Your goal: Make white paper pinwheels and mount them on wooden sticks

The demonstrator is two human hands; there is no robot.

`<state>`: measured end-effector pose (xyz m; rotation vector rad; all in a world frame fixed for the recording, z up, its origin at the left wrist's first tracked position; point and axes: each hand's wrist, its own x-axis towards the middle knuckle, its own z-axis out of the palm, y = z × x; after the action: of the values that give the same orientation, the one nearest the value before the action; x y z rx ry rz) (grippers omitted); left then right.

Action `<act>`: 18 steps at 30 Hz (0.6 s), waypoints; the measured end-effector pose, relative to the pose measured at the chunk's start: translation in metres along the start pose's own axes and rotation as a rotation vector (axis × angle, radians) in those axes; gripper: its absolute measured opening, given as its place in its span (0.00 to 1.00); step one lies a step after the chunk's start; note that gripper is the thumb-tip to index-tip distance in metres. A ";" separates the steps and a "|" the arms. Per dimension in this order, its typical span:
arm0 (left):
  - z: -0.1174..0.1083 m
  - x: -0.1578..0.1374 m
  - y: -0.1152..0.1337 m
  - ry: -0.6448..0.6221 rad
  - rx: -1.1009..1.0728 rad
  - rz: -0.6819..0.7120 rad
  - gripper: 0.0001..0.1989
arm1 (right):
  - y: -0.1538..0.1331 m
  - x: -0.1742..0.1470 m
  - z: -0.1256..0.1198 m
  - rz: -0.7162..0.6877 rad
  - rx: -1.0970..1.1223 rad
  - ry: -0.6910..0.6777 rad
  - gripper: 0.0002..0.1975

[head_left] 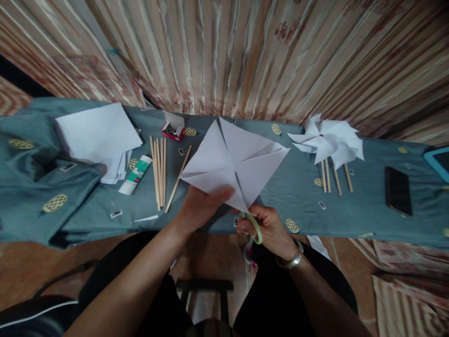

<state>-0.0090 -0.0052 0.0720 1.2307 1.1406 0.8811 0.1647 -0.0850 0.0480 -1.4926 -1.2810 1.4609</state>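
A square sheet of white paper, slit from its corners toward the middle, is held over the cloth-covered table. My left hand grips its near left part, thumb on top and fingers hidden beneath. In my right hand are scissors with light green handles, at the paper's near corner. Their blades are hidden by the paper, along the slit there. To the right lie white paper pinwheels on wooden sticks, overlapping one another.
Left of the paper lie loose wooden sticks, a glue tube, a red box of small metal pins and a stack of white sheets. A phone and a blue-edged device are at the right. A curtain hangs behind.
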 end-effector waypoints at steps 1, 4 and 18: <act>0.000 0.000 0.000 0.002 0.000 -0.002 0.12 | 0.000 0.000 0.000 0.003 -0.009 0.008 0.23; -0.001 0.000 -0.001 0.000 0.002 0.005 0.12 | -0.001 0.000 0.000 0.018 -0.020 0.014 0.22; -0.002 -0.001 0.000 -0.029 -0.009 -0.003 0.12 | -0.005 0.000 0.000 0.059 -0.025 0.019 0.23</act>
<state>-0.0108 -0.0055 0.0724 1.2304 1.1136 0.8626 0.1635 -0.0842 0.0524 -1.5696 -1.2578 1.4696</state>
